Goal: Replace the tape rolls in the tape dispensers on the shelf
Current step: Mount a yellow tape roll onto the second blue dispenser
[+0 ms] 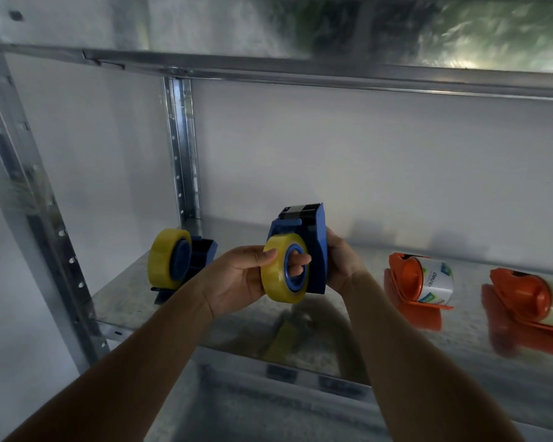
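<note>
- Two hands share one blue tape dispenser (313,247), lifted clear of the metal shelf (134,301), serrated blade end uppermost.
- The right hand (340,260) is wrapped round the dispenser's far side and back, closed on its body; only part of that hand shows behind the plastic.
- The left hand (243,275) is clamped on the yellowish tape roll (281,272): thumb on the outer winding, fingers (299,261) hooked through the blue hub ring.
- The roll sits against the open face of the dispenser, just left of the right-hand grip; whether it is fully seated on the hub cannot be told.
- To do this step well, I judge the right hand should keep the body steady while the left moves the roll squarely along the hub axis, without tilting it, since a cocked roll would likely bind.
- Fingers inside the core give good control, but they should stay clear of the toothed cutter above the grip.
- Left of the left hand, a second blue dispenser (186,260) with a yellow roll rests on the shelf.
- Right of the right hand lie two orange dispensers, the nearer (409,282) holding a white-labelled roll and the farther (524,298) a pale one.
</note>
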